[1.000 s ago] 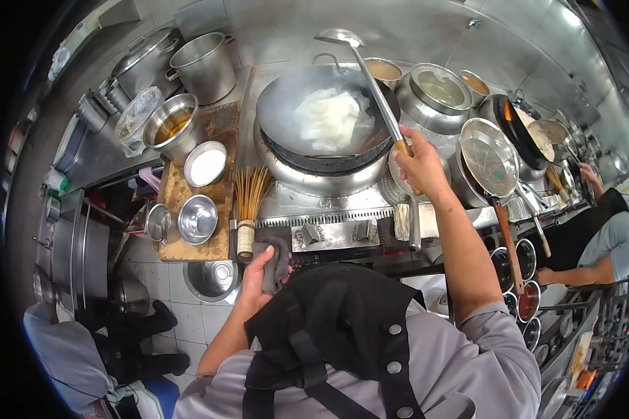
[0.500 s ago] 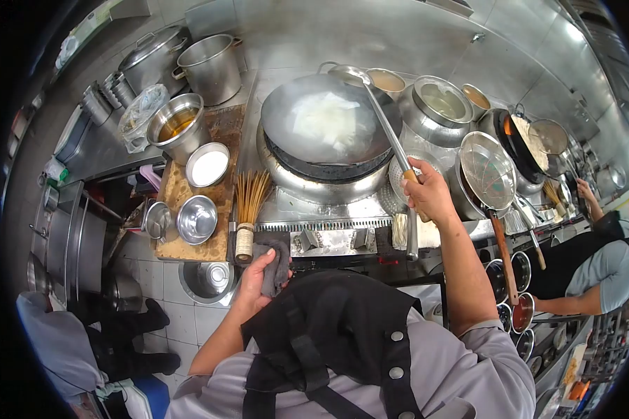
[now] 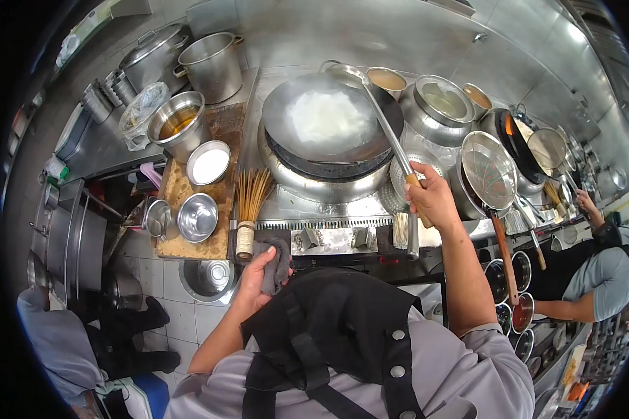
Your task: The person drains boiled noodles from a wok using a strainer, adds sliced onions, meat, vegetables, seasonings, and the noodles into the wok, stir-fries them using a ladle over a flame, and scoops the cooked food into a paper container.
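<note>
My right hand (image 3: 431, 195) is closed round the wooden grip of a long ladle (image 3: 386, 124). The ladle's bowl is at the far right rim of a dark wok (image 3: 284, 129). Steam rises from white food (image 3: 323, 116) inside the wok, which sits on a round metal burner ring (image 3: 314, 183). My left hand (image 3: 257, 276) holds a folded grey cloth (image 3: 277, 265) near the stove's front edge. Just above that hand, a bamboo brush (image 3: 247, 209) lies with its bristles pointing away.
A wooden board (image 3: 182, 246) at left holds metal bowls and a pot of amber liquid (image 3: 180, 126). Right of the wok are lidless pots (image 3: 444, 105) and a wire strainer (image 3: 488, 171). A co-worker (image 3: 594, 279) stands at the right, another person (image 3: 63, 342) at lower left.
The ladle's bowl has come down from above the back of the stove to the wok's far rim, and my right hand has moved slightly right and lower. My left hand keeps the cloth.
</note>
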The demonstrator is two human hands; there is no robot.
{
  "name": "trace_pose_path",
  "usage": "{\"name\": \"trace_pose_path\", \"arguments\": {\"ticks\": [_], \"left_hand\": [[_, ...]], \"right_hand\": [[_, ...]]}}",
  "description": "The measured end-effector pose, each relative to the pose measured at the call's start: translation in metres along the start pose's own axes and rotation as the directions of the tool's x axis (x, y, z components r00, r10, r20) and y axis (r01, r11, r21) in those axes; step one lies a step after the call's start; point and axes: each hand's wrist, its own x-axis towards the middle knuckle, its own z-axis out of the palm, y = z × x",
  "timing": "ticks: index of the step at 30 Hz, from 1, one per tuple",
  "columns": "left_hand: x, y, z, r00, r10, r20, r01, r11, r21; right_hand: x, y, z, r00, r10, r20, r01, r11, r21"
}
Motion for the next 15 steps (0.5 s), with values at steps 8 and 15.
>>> {"name": "trace_pose_path", "arguments": {"ticks": [8,15], "left_hand": [[0.003,0.001,0.002,1.000,0.019,0.022,-0.019,1.000,0.023],[0.011,0.003,0.007,1.000,0.005,0.014,-0.005,1.000,0.028]], "right_hand": [[-0.010,-0.019,-0.016,0.994,-0.067,-0.083,0.079,0.985,0.155],[-0.033,-0.036,-0.024,0.972,-0.168,-0.164,0.188,0.975,0.118]]}}
